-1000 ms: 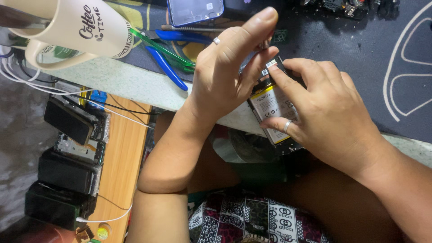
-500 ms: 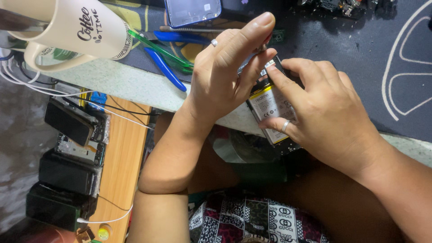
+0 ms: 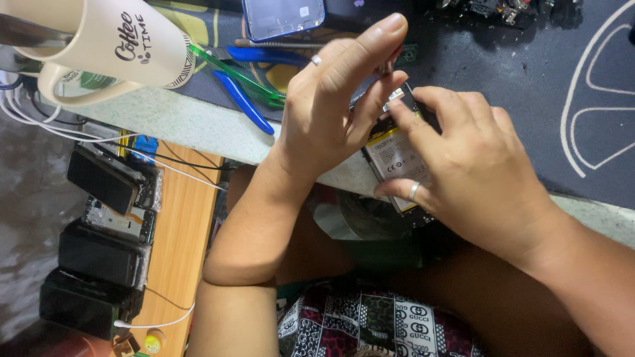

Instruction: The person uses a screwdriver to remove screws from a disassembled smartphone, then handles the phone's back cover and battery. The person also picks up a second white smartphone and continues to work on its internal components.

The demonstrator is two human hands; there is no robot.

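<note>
An opened phone with its battery showing lies at the edge of the dark work mat. My right hand grips it, thumb under its lower edge and fingers over its upper part. My left hand rests on the phone's top left corner, its fingers stretched upward and its thumb pressed against the frame. Both hands wear a ring. Most of the phone is hidden under my hands.
A cream mug stands at the top left. Blue-handled pliers and green tweezers lie on the mat, with a blue phone beyond them. Several dismantled phones sit on a wooden shelf lower left, with white cables.
</note>
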